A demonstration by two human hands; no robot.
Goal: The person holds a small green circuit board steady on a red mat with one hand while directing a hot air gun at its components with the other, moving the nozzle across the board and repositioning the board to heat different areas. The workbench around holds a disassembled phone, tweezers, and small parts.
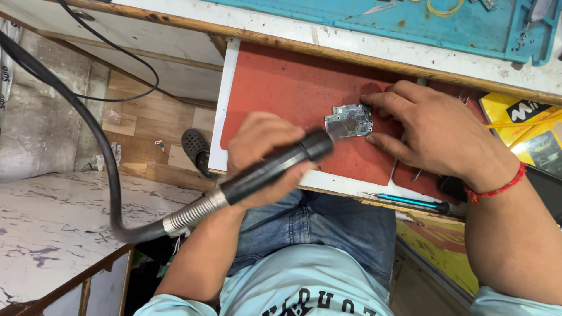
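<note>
A black hot-air wand (275,169) is gripped by the left hand (263,146); a circuit board (349,120) is pinned on the red mat (281,88) by the right hand's (439,131) fingertips, beside a yellow package (521,126).

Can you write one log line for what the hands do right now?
left hand: holds hot-air tool | right hand: steadies circuit board | red mat

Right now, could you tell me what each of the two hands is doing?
Left hand: closed around the black hot-air wand, nozzle aimed at the circuit board.
Right hand: open, fingertips pinning the circuit board on the red mat.
</note>
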